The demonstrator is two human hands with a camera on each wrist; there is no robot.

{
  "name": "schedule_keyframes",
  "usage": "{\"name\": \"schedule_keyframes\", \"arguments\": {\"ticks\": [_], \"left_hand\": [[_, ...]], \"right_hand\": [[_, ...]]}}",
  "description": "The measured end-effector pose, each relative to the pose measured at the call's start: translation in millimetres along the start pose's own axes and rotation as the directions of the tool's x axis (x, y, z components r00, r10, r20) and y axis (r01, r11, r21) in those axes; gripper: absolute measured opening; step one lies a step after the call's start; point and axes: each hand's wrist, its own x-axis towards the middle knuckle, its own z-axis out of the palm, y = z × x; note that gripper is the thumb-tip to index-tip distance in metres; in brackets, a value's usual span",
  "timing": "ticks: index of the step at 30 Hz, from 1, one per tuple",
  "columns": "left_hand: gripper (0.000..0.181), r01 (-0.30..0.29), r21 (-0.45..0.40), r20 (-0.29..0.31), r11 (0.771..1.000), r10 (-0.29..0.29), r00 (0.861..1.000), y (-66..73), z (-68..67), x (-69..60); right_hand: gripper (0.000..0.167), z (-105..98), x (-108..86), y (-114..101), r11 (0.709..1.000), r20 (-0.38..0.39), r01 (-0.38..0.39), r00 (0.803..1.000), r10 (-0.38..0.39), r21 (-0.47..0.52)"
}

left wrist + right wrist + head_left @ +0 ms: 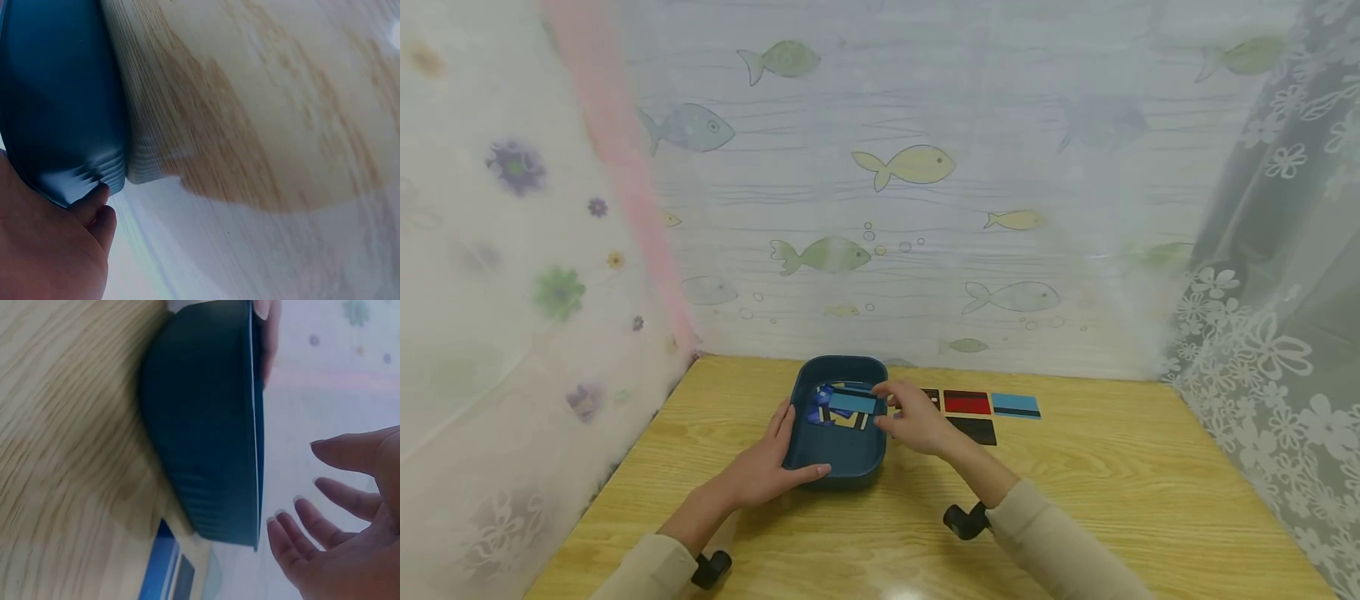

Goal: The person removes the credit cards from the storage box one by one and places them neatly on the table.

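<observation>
A dark blue plastic bin (838, 454) sits on the table, holding several cards in a loose pile. On top lies a light blue card (852, 402) with a dark stripe; a yellowish card (842, 417) shows below it. My left hand (767, 462) holds the bin at its near left corner, fingers along the left side and thumb at the near rim. My right hand (917, 417) hovers at the right rim, its fingertips close to the light blue card. In the right wrist view the right hand's fingers (322, 519) are spread, with nothing between them.
Right of the bin, cards lie in rows: a red card (966, 402), a blue card (1016, 406) and a black card (973, 431), others partly hidden by my right hand. The wooden table (1112, 492) meets a fish-patterned curtain (910, 208) behind.
</observation>
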Motion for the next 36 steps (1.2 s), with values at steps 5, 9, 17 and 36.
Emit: {"name": "schedule_keyframes", "arguments": {"ticks": [5, 9, 17, 36], "left_hand": [[0.125, -0.001, 0.009, -0.006, 1.0, 0.001, 1.0, -2.6, 1.2, 1.6], [0.125, 0.003, 0.015, -0.003, 1.0, -0.003, 1.0, -4.5, 2.2, 2.5], [0.124, -0.006, 0.01, 0.0, 1.0, 0.006, 1.0, -3.8, 1.0, 0.6], [0.121, -0.02, -0.009, -0.008, 1.0, 0.02, 1.0, -4.7, 2.7, 1.8]], "right_hand": [[0.038, 6, 7.7, -4, 0.999, 0.021, 0.042, 0.999, -0.042, -0.007], [0.038, 11, 13.1, -9, 0.998, 0.045, 0.063, 0.997, -0.063, -0.006], [0.038, 22, 25.6, -16, 0.996, 0.074, 0.073, 0.995, -0.069, -0.042], [0.062, 56, 61.9, -11, 0.986, 0.139, -0.154, 0.977, 0.161, -0.059]]}}
